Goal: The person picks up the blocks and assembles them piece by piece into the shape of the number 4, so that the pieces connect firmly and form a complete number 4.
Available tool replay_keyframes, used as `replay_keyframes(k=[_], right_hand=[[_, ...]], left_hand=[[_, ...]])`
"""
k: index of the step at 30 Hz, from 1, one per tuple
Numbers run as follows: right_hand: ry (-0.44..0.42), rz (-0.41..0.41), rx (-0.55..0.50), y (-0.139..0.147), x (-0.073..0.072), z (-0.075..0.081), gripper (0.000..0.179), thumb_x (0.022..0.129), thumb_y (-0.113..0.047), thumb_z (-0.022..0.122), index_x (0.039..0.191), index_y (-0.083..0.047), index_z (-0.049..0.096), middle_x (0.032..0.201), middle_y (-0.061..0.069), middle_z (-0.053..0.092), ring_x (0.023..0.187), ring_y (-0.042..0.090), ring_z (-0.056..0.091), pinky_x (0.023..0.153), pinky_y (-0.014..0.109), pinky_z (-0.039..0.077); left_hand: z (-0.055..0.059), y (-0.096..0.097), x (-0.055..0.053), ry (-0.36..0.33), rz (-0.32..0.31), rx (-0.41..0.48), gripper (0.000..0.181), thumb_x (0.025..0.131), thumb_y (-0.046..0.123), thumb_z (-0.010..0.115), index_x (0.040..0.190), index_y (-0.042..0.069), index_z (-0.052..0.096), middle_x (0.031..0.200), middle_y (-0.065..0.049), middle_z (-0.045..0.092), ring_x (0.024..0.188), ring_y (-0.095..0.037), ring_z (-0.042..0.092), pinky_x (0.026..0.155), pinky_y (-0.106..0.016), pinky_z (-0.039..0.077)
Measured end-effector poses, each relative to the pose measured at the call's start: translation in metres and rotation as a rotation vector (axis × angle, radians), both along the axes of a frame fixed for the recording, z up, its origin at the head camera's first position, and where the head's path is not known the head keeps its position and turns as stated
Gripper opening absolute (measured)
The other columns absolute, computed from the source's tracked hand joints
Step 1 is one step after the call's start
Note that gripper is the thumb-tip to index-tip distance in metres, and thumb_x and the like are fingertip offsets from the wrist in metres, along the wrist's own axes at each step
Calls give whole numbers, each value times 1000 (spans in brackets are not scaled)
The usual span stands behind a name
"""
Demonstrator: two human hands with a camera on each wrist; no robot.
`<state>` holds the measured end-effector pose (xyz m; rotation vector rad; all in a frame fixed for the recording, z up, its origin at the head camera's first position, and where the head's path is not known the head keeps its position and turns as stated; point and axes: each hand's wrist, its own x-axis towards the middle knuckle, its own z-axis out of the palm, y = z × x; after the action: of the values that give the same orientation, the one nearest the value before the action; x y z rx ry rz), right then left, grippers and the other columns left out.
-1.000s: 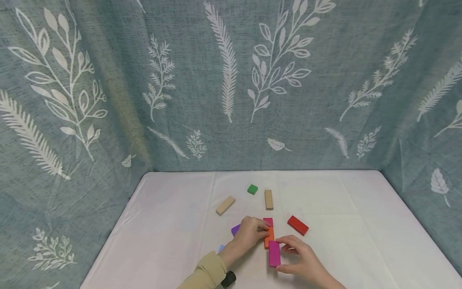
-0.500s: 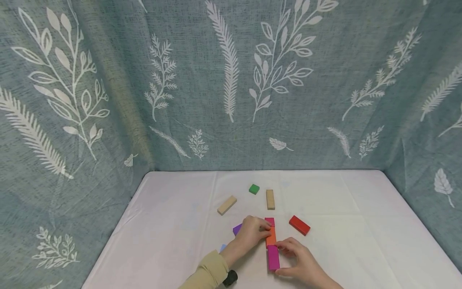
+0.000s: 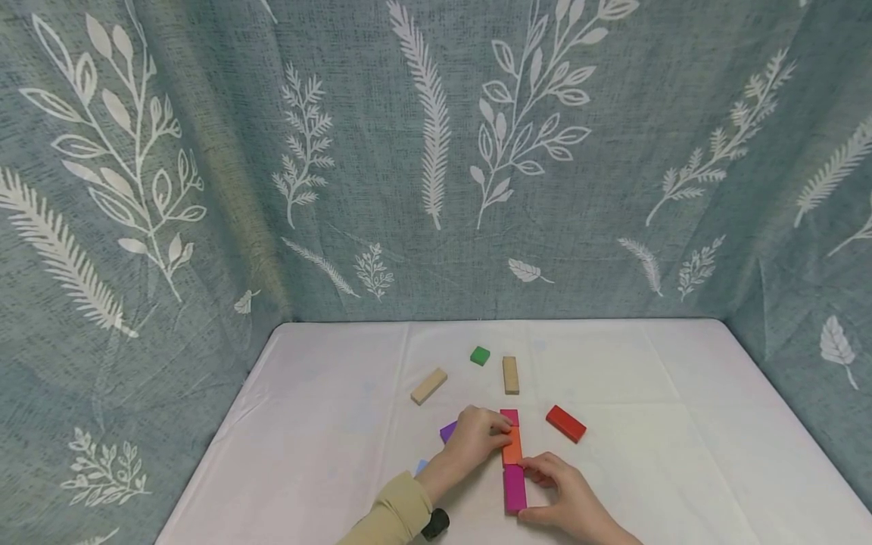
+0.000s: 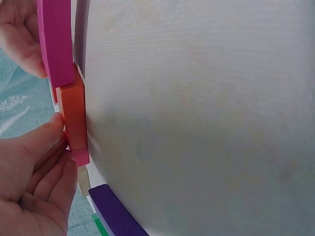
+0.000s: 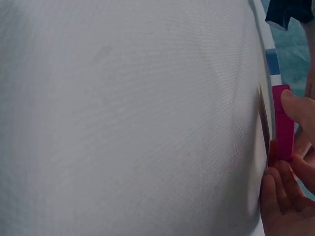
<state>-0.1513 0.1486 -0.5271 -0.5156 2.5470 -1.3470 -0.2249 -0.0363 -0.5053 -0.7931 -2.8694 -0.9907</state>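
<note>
Three wooden-looking blocks line up on the white-covered table (image 3: 633, 371): a small pink block (image 3: 509, 417) far, an orange oblong block (image 3: 512, 450), and a magenta oblong block (image 3: 515, 489) near. The right grip (image 3: 564, 490) pinches the magenta block by its ends, probably to control its angle. Bent fingertips of the left grip (image 3: 470, 435) hold the orange block, likely preventing sliding. Whether magenta touches orange is unclear.

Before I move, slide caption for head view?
Left hand touches an orange rectangular block; at its near end, right hand grips a magenta rectangular block.
</note>
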Motion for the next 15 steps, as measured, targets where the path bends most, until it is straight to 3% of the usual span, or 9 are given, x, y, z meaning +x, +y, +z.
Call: replay_keyframes(k=[15], right_hand=[[9,-11,29,-2,2,-1,63,71,-33,83,123,-7,59,106,-4,59,92,2,54,81,17,51]], left_hand=[[0,0,1,-7,7,-4,11,78,12,76,88,7,77,90,1,75,90,-12,70,85,-25,52]])
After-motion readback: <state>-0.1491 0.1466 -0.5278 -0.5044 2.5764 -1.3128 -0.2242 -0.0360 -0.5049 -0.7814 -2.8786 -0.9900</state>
